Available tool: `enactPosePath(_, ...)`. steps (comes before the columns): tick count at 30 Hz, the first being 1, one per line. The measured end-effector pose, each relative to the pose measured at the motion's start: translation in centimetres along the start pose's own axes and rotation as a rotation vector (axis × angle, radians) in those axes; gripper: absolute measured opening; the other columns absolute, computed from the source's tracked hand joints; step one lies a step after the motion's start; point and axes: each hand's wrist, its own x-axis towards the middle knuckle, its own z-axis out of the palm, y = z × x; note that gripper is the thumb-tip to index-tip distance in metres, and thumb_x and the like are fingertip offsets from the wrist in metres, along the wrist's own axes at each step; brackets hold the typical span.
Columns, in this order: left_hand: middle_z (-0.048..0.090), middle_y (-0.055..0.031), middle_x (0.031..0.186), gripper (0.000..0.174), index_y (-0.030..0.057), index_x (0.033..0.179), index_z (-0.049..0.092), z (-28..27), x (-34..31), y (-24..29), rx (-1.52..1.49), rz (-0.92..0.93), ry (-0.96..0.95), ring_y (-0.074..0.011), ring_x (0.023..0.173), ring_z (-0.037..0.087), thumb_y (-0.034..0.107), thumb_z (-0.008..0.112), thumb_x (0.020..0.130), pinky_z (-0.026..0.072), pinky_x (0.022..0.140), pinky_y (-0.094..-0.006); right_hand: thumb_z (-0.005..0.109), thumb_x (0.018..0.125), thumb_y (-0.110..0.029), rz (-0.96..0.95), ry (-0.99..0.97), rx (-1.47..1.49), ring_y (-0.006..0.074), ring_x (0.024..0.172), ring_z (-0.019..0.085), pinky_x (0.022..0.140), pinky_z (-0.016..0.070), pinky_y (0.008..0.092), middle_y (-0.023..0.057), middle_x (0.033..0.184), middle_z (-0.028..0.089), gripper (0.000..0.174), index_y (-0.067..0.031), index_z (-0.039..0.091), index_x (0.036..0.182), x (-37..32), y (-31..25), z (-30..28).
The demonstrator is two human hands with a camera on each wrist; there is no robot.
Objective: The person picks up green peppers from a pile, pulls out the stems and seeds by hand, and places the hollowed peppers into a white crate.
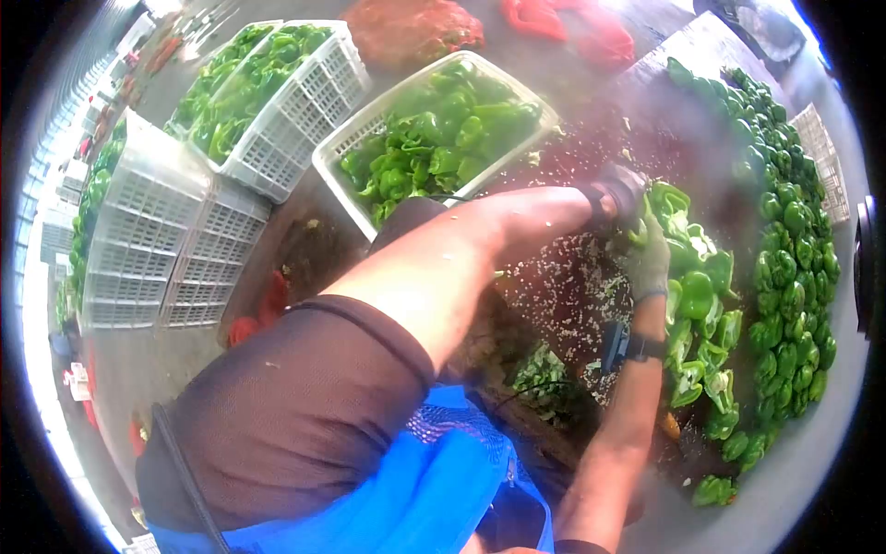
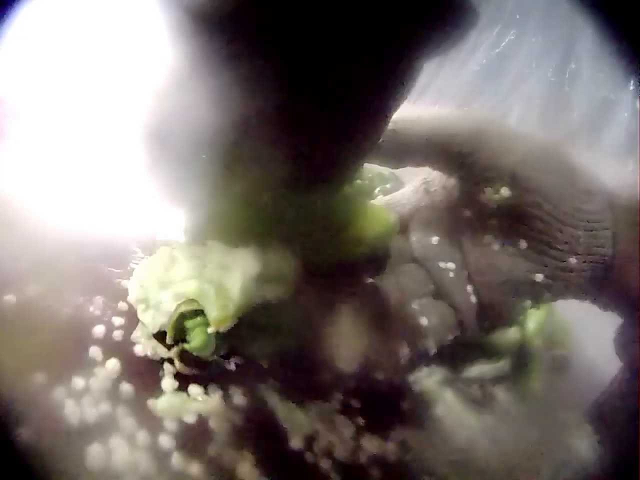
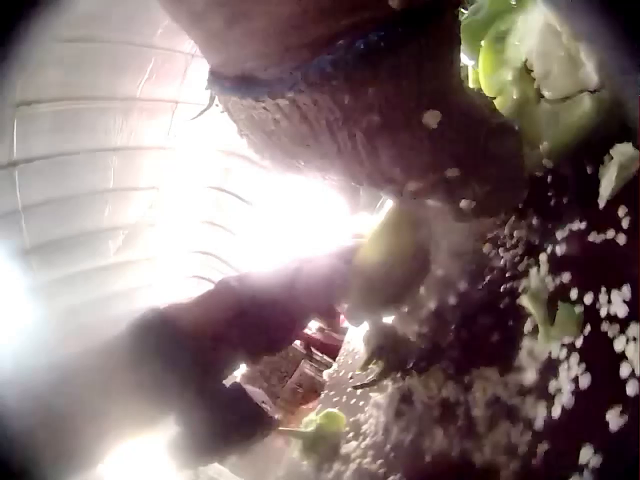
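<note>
Near the middle right of the head view, both hands meet at a green pepper (image 1: 638,234). The left hand (image 1: 621,191) comes in from above, gripping it. From below, the right hand (image 1: 650,258), in a light knit glove, holds the same pepper. The left wrist view has the pepper (image 2: 365,228) blurred between a dark shape and the gloved right hand (image 2: 455,240). In the right wrist view, the pepper (image 3: 388,262) lies between the glove (image 3: 380,120) and the left hand's fingers (image 3: 300,290). Fingertips are partly hidden.
Opened peppers (image 1: 697,295) are heaped beside the right hand, with a long row of whole peppers (image 1: 789,268) farther right. White seeds and scraps cover the dark surface (image 1: 563,295). A white crate (image 1: 337,185) of peppers stands left of the hands; stacked crates (image 1: 143,231) stand farther left.
</note>
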Motion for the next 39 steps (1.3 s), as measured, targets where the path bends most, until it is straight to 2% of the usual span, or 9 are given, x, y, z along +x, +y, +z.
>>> enactPosePath(4,0.066,-0.0139,0.109,0.092,0.0013,0.138,0.041,-2.6,-6.8,2.0,-0.14,-0.001,-0.035,-0.0233,0.092,0.067,0.049,0.071,0.066,0.0562,0.073,-0.0332,0.052,0.091,-0.036,0.434,-0.07,0.943,0.0208,0.084,0.062,0.076,0.0548,0.0355,0.0109,0.097,0.06,0.045,-0.0016,0.051,0.121,-6.4,-11.0,0.3)
enactPosePath(13,0.067,-0.0177,0.094,0.114,-0.0137,0.145,0.011,0.5,-12.9,5.1,0.094,0.215,-0.067,-0.0232,0.074,0.067,0.046,0.07,0.068,0.0552,0.06,-0.0359,0.054,0.088,-0.032,0.462,0.205,0.689,0.0226,0.091,0.06,0.067,0.0564,0.0356,0.0106,0.107,0.059,0.037,-0.0038,0.056,0.113,-15.8,-12.7,1.1)
enactPosePath(14,0.069,-0.0187,0.097,0.121,-0.0203,0.141,0.012,1.2,-13.1,5.2,0.06,0.269,-0.091,-0.0285,0.087,0.068,0.051,0.075,0.066,0.0525,0.075,-0.0426,0.054,0.088,-0.031,0.436,0.195,0.614,0.0229,0.092,0.06,0.067,0.0563,0.0361,0.0108,0.108,0.059,0.037,-0.0034,0.056,0.113,-16.9,-13.5,0.9)
enactPosePath(19,0.064,-0.0222,0.111,0.123,-0.019,0.141,0.014,4.9,-14.3,5.4,0.056,0.265,-0.128,-0.0295,0.094,0.067,0.055,0.077,0.064,0.0522,0.079,-0.0425,0.056,0.087,-0.03,0.609,0.187,0.689,0.0226,0.094,0.059,0.068,0.0555,0.0365,0.0109,0.11,0.057,0.039,-0.0033,0.056,0.114,-19.5,-13.3,0.7)
enactPosePath(23,0.044,-0.0283,0.139,0.125,-0.0128,0.145,0.015,6.7,-14.1,5.6,-0.056,0.119,-0.275,-0.0312,0.105,0.064,0.053,0.081,0.062,0.0527,0.083,-0.0402,0.06,0.082,-0.022,0.336,0.121,0.256,0.0208,0.082,0.06,0.065,0.0508,0.0301,0.0081,0.095,0.061,0.033,-0.0014,0.059,0.107,-19.5,-5.4,0.5)
enactPosePath(28,0.057,-0.0255,0.126,0.119,-0.0068,0.148,0.016,11.6,-9.9,6.4,0.015,0.105,-0.237,-0.0312,0.108,0.063,0.051,0.079,0.066,0.0515,0.086,-0.0426,0.077,0.057,0.005,0.238,-0.075,-0.179,0.0229,0.085,0.062,0.073,0.0527,0.0314,0.0092,0.098,0.063,0.055,-0.0048,0.059,0.108,-17.8,1.2,-2.8)
enactPosePath(31,0.052,-0.025,0.128,0.091,-0.0033,0.147,0.022,10.2,-12.3,5.4,0.042,0.161,-0.288,-0.0287,0.11,0.06,0.05,0.062,0.084,0.0484,0.093,-0.0416,0.075,0.064,-0.001,0.309,-0.069,-0.295,0.023,0.088,0.062,0.073,0.0523,0.0316,0.012,0.102,0.063,0.05,-0.004,0.059,0.111,-17.9,0.0,-2.2)
enactPosePath(34,0.032,-0.0268,0.147,0.1,-0.0002,0.15,0.01,9.0,-12.9,4.8,0.05,0.137,-0.435,-0.0282,0.118,0.053,0.058,0.058,0.084,0.0477,0.095,-0.038,0.059,0.086,-0.02,0.463,0.098,-0.152,0.0226,0.084,0.063,0.067,0.054,0.0309,0.0182,0.107,0.061,0.049,0.002,0.046,0.128,-18.7,-8.3,1.6)
enactPosePath(39,0.06,-0.0236,0.117,0.099,-0.0003,0.149,0.02,7.7,-14.5,4.1,-0.032,0.137,-0.16,-0.027,0.091,0.064,0.046,0.068,0.077,0.0539,0.074,-0.0355,0.052,0.094,-0.032,0.63,0.167,-0.013,0.0288,0.097,0.065,0.07,0.0586,0.0334,0.0247,0.129,0.052,0.063,-0.0017,0.029,0.145,-18.1,-8.9,2.1)
